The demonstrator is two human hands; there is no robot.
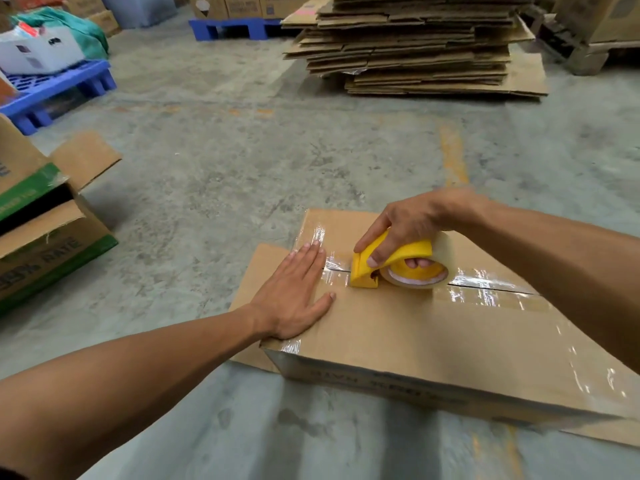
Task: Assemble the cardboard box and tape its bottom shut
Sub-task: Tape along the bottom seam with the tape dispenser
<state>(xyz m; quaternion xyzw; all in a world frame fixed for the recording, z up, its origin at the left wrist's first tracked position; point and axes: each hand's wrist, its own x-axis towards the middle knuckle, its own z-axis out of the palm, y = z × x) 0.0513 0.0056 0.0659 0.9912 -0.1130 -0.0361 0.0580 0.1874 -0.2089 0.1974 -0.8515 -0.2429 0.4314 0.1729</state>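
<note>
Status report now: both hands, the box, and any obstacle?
Left hand flat, pressing box top. Right hand grips yellow tape dispenser on the centre seam; tape laid along it. No obstacle on the box.

A worn grey concrete floor (214,174) with a faded yellow painted line (453,157) carries a tall stack of flattened brown cardboard sheets (415,46) at its far edge, and blue plastic pallets (62,95) at the far left.
</note>
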